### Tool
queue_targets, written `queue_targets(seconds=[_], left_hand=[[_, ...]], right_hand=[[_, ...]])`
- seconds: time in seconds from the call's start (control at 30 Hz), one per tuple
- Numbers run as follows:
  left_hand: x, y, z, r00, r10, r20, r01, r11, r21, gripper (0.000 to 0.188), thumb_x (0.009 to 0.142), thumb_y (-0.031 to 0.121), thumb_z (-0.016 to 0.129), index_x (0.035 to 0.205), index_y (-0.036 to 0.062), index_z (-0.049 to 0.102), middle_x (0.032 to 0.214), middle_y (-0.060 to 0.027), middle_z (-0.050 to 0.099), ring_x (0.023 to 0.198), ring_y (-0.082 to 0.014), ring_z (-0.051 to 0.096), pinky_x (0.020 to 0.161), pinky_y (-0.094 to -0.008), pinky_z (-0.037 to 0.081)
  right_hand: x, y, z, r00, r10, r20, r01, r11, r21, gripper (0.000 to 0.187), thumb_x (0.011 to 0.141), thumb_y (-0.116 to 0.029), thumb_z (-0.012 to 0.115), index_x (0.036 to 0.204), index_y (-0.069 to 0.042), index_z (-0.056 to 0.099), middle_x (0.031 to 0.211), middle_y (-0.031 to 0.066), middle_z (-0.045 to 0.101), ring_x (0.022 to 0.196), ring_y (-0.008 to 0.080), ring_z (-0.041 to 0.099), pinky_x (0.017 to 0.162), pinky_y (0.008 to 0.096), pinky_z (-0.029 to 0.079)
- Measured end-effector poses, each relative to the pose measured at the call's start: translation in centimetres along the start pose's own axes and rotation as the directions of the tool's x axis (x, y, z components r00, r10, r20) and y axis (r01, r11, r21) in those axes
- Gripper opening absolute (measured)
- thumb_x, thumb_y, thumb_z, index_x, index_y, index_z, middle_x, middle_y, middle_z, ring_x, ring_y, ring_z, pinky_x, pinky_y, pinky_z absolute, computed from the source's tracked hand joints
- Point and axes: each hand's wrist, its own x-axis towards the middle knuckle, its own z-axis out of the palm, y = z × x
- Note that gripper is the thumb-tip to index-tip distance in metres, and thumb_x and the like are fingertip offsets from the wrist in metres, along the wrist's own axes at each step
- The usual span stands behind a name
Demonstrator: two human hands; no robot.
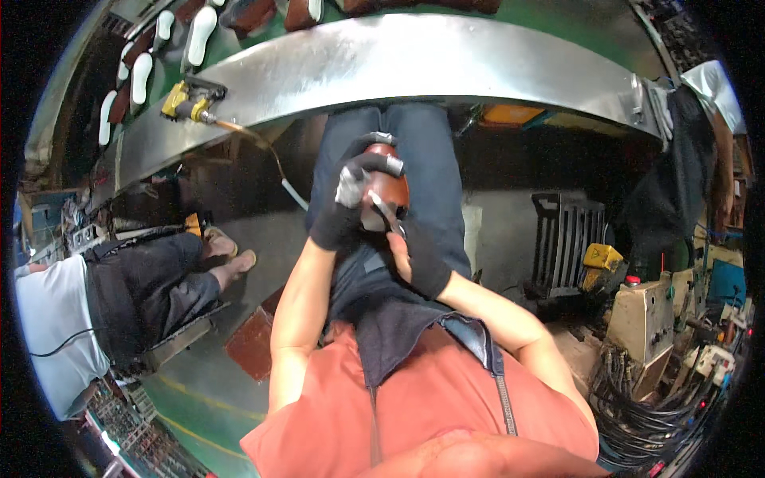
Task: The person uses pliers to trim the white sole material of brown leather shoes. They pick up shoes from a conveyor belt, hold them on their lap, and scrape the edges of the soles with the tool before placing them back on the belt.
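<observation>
Over my lap, my left hand (351, 191), in a dark glove with pale tape round the fingers, is closed round a brown shoe-shaped piece (392, 185) with a glossy surface. My right hand (418, 259), in a black glove that leaves fingers bare, grips a slim metal hand tool (384, 207). The tool's pale tip lies against the shoe piece near my left fingers. Whether it is a knife or pliers I cannot make out. My left palm hides part of the shoe piece.
A curved metal ledge (382, 64) spans the front; a yellow air tool (187, 102) with a hose lies on its left. Beyond are brown shoe pieces and white soles (199, 36). People sit left (143, 299) and stand right (677, 159). A control box (640, 319) and cables stand at right.
</observation>
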Motion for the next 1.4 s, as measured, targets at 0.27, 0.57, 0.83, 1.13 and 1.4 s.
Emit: queue_targets(seconds=[0.27, 0.57, 0.83, 1.13, 1.4], left_hand=[[-9.8, 6.8, 5.2, 0.939, -0.224, -0.26, 0.288, 0.927, 0.241, 0.067, 0.064, 0.019, 0.081, 0.121, 0.0021, 0.049, 0.121, -0.0163, 0.053, 0.118, -0.0294, 0.049, 0.101, -0.0393, 0.037], [-8.7, 5.5, 5.8, 0.929, -0.138, -0.344, 0.243, 0.927, 0.284, 0.069, 0.063, 0.016, 0.082, 0.12, 0.0022, 0.046, 0.121, -0.0163, 0.051, 0.113, -0.0305, 0.052, 0.098, -0.0377, 0.04], [-6.2, -7.4, -0.1, 0.879, -0.475, 0.05, 0.454, 0.799, -0.395, 0.059, 0.087, 0.041, 0.053, 0.132, 0.005, 0.041, 0.13, -0.0142, 0.048, 0.12, -0.0238, 0.048, 0.102, -0.0361, 0.038], [-2.6, -5.2, 2.8, 0.887, -0.359, -0.291, 0.462, 0.663, 0.589, 0.043, 0.086, 0.017, 0.057, 0.124, -0.0015, 0.048, 0.107, -0.0222, 0.063, 0.093, -0.0266, 0.064, 0.078, -0.0368, 0.05], [-8.5, -5.8, 2.9, 0.921, -0.321, -0.222, 0.385, 0.838, 0.385, 0.051, 0.085, 0.014, 0.058, 0.131, -0.0032, 0.043, 0.124, -0.0228, 0.054, 0.114, -0.0318, 0.055, 0.095, -0.0363, 0.042]], right_hand=[[-7.4, 1.9, -3.9, 0.855, -0.384, 0.349, 0.461, 0.871, -0.17, 0.044, 0.071, -0.041, 0.07, 0.083, 0.001, 0.06, 0.091, 0.0145, 0.058, 0.08, 0.0296, 0.059, 0.067, 0.0384, 0.049], [-5.5, 2.3, -6.5, 0.809, -0.322, 0.491, 0.441, 0.886, -0.145, 0.041, 0.071, -0.039, 0.07, 0.079, -0.001, 0.058, 0.092, 0.0141, 0.059, 0.08, 0.0295, 0.06, 0.07, 0.0393, 0.051], [1.7, -2.1, -9.4, 0.892, -0.095, 0.441, 0.16, 0.981, -0.111, 0.044, 0.092, -0.046, 0.047, 0.092, -0.004, 0.061, 0.088, 0.012, 0.061, 0.081, 0.024, 0.061, 0.068, 0.0357, 0.047], [10.8, 0.8, -11.2, 0.678, 0.569, 0.465, -0.704, 0.684, 0.191, 0.053, 0.094, -0.052, 0.039, 0.095, -0.004, 0.061, 0.077, 0.0073, 0.061, 0.057, 0.0141, 0.061, 0.055, 0.0269, 0.052], [12.4, -1.9, -13.1, 0.637, 0.4, 0.659, -0.106, 0.892, -0.44, 0.054, 0.093, -0.045, 0.045, 0.085, 0.005, 0.062, 0.063, 0.011, 0.06, 0.058, 0.0186, 0.056, 0.056, 0.0345, 0.043]])
